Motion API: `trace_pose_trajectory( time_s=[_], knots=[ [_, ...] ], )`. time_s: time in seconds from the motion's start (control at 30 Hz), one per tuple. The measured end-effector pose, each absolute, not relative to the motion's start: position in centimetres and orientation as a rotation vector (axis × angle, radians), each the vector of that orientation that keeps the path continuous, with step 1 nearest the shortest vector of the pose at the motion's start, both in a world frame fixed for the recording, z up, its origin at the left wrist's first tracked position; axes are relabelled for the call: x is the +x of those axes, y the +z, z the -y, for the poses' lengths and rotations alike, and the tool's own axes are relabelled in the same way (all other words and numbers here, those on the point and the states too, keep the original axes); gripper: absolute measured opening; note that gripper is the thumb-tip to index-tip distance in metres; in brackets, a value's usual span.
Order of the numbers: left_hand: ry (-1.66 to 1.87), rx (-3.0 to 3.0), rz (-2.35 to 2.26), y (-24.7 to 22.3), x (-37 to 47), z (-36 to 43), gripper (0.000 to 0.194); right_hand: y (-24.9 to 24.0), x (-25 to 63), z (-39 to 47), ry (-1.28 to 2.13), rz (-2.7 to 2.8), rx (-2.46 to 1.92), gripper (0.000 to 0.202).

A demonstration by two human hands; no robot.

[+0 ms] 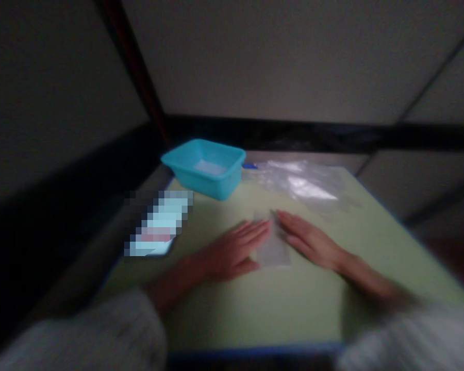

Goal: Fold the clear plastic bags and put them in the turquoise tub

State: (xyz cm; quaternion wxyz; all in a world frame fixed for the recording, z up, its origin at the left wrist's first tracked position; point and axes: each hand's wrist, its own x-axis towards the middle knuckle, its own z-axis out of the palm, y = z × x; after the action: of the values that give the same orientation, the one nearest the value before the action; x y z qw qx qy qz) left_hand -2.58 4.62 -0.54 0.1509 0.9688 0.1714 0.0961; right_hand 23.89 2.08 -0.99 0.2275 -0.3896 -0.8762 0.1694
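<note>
A small translucent sheet (274, 252), perhaps a flat plastic bag, lies near the middle of the pale green table. Across its left side rests my left hand (237, 250), flat, with the fingers stretched toward the right and the thumb apart. My right hand (311, 239) lies at the sheet's right edge, its fingers extended and pointing up and left. Neither hand is wrapped around anything. Blur hides whether the right fingertips touch the sheet.
A turquoise plastic basin (228, 183) with something whitish inside stands at the back left. Clear plastic bags (309, 185) lie spread at the back right, near a small blue item (249, 166). A pixelated, phone-like screen (160, 226) sits on the left. The table (255, 319) has a blue edge.
</note>
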Motion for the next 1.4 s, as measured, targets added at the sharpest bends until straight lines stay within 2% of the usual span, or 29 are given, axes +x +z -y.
trace_pose_trajectory(
  time_s=[0.1,0.23,0.37,0.53,0.63,0.8,0.87,1.23,1.4],
  knots=[
    [0.261,2.814,-0.597,-1.1,-3.3,-6.0,0.066,-0.5,23.3,-1.3,0.390,2.639,-0.900,0.058],
    [0.192,2.839,-0.630,-1.3,-3.4,-6.5,0.065,0.2,22.3,-0.4,0.464,2.845,-0.630,0.070],
    [0.170,2.843,-0.633,-1.1,-3.3,-6.3,0.067,0.2,21.9,0.5,0.514,2.904,-0.648,0.079],
    [0.197,2.841,-0.627,-1.2,-3.5,-6.4,0.068,0.3,21.8,0.8,0.488,2.893,-0.640,0.081],
    [0.252,2.837,-0.598,-1.2,-3.6,-6.5,0.068,0.8,22.2,0.4,0.397,2.835,-0.589,0.072],
    [0.332,2.851,-0.523,-0.6,-3.5,-6.3,0.059,1.9,23.9,-0.1,0.155,2.700,-0.618,0.034],
    [0.329,2.870,-0.490,-0.5,-3.4,-6.1,0.056,2.2,24.4,-0.1,0.140,2.685,-0.660,0.025],
    [0.347,2.854,-0.256,-0.2,-3.0,-5.3,0.053,1.8,23.4,0.4,0.027,2.711,-0.621,0.022],
    [0.238,2.790,-0.146,0.4,-2.4,-4.2,0.070,1.7,23.2,0.4,-0.050,2.717,-0.604,0.024]
  ],
)
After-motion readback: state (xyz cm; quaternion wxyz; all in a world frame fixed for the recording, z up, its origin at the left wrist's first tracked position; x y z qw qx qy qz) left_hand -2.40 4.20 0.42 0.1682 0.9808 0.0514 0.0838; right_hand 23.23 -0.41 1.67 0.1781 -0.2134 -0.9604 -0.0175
